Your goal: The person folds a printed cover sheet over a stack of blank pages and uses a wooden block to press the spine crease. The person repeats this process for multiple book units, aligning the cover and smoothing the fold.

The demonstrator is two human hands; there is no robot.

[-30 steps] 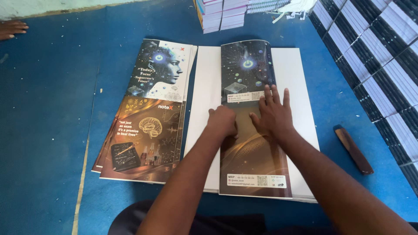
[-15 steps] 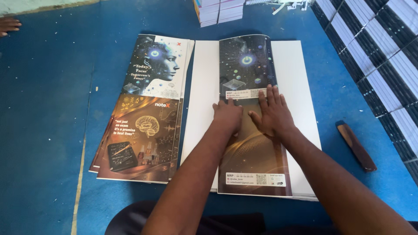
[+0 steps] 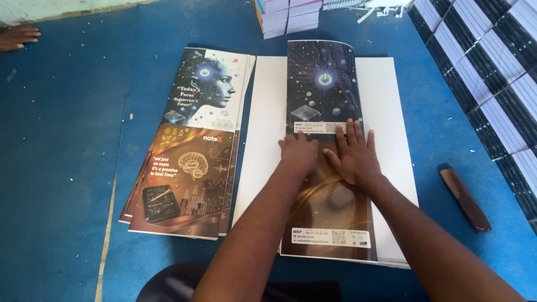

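Fingers [image 3: 349, 140] of 2 hands flat atop printed sheet [image 3: 324, 89].

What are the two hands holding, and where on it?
Neither hand grips anything. The left hand and the right hand press flat, side by side, on the middle of the folded printed cover sheet lying on the white sheets.

Both forearms run off the bottom edge. The left hand [image 3: 299, 154] and right hand [image 3: 353, 155] cover the middle of the folded printed cover [image 3: 327, 89]. Another person's hand [image 3: 18, 37] is cropped at the mat's top-left corner; stacked booklets [image 3: 288, 14] are cut off above.
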